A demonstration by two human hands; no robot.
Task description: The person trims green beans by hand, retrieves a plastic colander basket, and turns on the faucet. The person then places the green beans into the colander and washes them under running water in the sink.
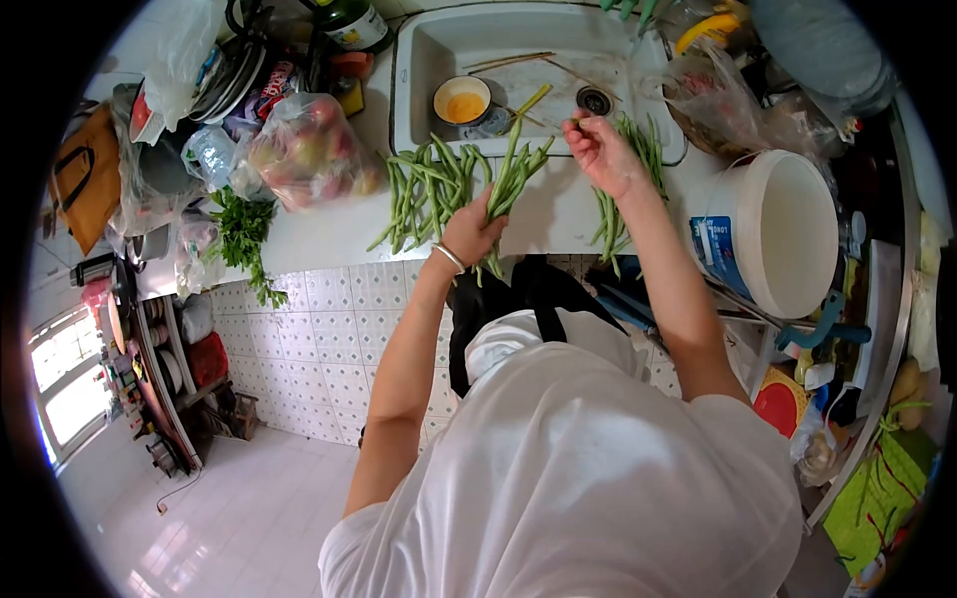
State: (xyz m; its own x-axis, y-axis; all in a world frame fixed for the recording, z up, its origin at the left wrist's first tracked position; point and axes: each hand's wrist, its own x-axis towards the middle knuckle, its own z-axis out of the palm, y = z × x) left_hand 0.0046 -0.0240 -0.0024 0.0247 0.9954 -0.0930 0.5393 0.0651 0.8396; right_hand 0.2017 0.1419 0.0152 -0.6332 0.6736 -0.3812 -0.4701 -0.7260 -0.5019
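My left hand [475, 235], with a white bracelet at the wrist, is closed around a bunch of long green beans [514, 171] whose tips point toward the sink. To its left a larger heap of green beans [417, 195] lies on the white counter [560, 224]. My right hand [606, 157] is raised above the sink's front rim, palm turned up, thumb and fingertips pinched together. Whatever those fingertips hold is too small to name. More green beans [610, 227] lie beneath and beside my right forearm, partly hidden by it.
The white sink [424, 60] holds an enamel bowl [462, 101] with yellowish contents, chopsticks and a drain [594, 100]. A bag of fruit [314, 149] and leafy greens [242, 234] sit left. A white bucket [783, 234] stands right, beside plastic bags [733, 100].
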